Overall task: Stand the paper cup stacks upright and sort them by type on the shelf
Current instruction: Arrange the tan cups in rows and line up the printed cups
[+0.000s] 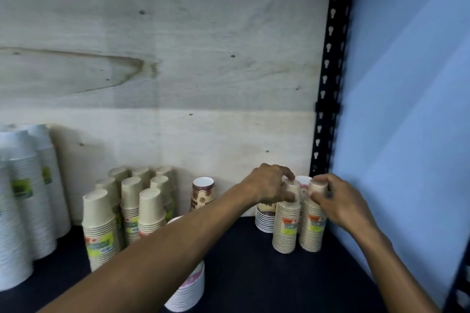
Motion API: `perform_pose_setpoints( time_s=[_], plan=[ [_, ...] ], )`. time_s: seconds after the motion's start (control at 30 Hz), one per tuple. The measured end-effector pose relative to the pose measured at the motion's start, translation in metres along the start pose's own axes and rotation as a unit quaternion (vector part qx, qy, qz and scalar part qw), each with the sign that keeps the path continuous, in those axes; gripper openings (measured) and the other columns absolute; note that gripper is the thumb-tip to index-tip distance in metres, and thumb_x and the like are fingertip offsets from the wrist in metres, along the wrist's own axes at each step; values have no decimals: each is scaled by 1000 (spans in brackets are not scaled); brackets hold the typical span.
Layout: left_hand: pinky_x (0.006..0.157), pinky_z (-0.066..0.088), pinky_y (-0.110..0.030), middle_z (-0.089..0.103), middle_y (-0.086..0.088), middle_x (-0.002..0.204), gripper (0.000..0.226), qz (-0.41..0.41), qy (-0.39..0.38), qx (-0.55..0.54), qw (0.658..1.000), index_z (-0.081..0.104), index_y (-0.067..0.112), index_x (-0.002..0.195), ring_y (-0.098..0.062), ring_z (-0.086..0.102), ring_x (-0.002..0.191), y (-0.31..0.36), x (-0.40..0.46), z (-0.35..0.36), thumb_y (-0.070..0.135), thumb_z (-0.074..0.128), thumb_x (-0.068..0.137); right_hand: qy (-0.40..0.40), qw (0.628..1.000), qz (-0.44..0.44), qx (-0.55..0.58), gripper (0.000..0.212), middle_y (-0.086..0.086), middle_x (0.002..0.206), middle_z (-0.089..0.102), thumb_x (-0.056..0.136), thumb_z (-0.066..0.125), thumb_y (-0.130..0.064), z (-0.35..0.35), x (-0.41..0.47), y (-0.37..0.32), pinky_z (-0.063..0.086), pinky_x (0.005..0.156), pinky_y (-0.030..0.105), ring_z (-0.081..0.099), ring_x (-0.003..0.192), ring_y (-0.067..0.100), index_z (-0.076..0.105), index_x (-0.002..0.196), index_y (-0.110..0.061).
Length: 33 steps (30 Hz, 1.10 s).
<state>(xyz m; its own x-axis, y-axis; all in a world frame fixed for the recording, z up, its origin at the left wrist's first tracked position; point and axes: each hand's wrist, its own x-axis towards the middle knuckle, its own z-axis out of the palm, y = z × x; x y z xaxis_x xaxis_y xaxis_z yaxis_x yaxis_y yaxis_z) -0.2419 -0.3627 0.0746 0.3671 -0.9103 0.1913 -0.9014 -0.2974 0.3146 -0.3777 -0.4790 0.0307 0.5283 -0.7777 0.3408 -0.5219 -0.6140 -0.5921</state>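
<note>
**Fingers grip two tan cup stacks at the right end of the shelf**

Fingers of both hands are curled over the tops of two upright tan stacks near the right wall. Going left to right along the dark shelf (241, 274): tall white cup stacks (23, 206) with green labels stand at the far left edge. Next comes a cluster of tan cup stacks (127, 208), all upright with their bases up, packed close together in rows. Just beside them, toward the back panel, a single brown patterned stack (202, 193) stands. A white stack with pink print (189, 287) sits at the front, partly hidden under the left forearm. Further right, a short white-rimmed stack with brown print (264, 218) is behind the left hand (269, 185), which grips the top of the left tan stack (286, 226). Touching it on the right is the right tan stack (313, 229), its top pinched by the right hand (338, 201). A white cup with pink marks (303, 181) peeks between the two hands. Beyond them are the black slotted upright (328, 79) and a blue wall (407, 109).
</note>
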Motion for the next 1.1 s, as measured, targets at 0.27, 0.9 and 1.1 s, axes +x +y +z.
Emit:
perform_pose_setpoints(
  time_s=[0.27,0.9,1.1],
  plan=[
    [77,44,-33,63,-12,111,51,-20,30,-40,999,48,19,122,-29,58,103,5,10,18,35,74,81,11,1000,-6,15,27,-7,112,69,85,68,-29,-2,-11,3,50,77,33,65,97,20,59,109,-39],
    [61,49,-26,67,-5,103,42,-21,270,-119,955,53,22,120,-21,63,89,-30,-127,-190,29,74,84,129,972,-179,80,33,0,117,71,84,72,-36,-78,-52,-179,49,85,32,66,103,23,69,117,-31],
    [81,56,-37,69,-3,103,40,-51,332,-126,934,59,25,117,-17,66,92,-78,-203,-216,32,76,81,125,956,-238,114,34,-4,114,71,83,72,-39,-65,-81,-249,47,88,34,65,102,22,67,115,-32]
  ],
)
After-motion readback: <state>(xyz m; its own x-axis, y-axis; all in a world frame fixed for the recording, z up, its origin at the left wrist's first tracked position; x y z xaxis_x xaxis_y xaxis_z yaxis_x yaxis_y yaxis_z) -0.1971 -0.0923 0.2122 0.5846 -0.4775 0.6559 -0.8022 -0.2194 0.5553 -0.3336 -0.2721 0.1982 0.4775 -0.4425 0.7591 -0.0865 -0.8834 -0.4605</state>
